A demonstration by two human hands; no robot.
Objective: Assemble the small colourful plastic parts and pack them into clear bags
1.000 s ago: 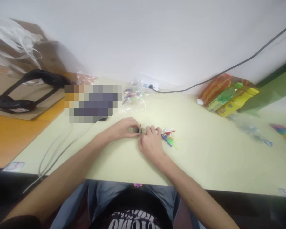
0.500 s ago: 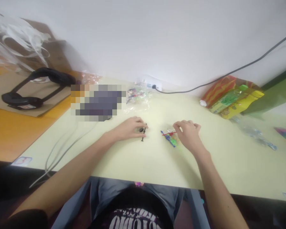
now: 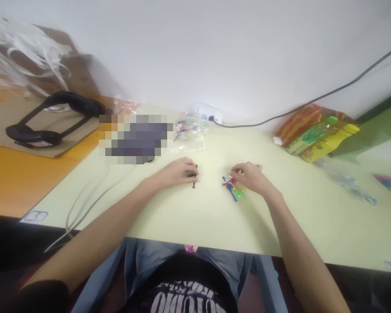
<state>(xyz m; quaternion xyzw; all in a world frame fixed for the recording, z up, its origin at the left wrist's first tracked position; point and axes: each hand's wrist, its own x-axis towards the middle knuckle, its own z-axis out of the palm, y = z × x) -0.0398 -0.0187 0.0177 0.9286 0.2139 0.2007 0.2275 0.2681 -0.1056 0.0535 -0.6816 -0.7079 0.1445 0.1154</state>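
Note:
My left hand rests at the middle of the table, its fingers closed around small black plastic pieces. One thin black piece has a knobbed end that pokes out below the fingertips. To the right lies a small pile of coloured plastic pieces, blue, red, green and yellow, thin and stick-like. My right hand is over the far side of this pile with thumb and forefinger pinched. A whitish bit shows by those fingertips; what they grip is too small to make out.
Behind the hands lies a clear bag of more coloured pieces, beside a blurred-out dark object. Snack packets and crumpled clear plastic lie at right. A black frame-like object sits at left; pale cables cross the table's left side.
My right hand has shifted a little left over the pile, and the red piece at its fingertips now lies lower among the others. My left hand has closed more around the black pieces.

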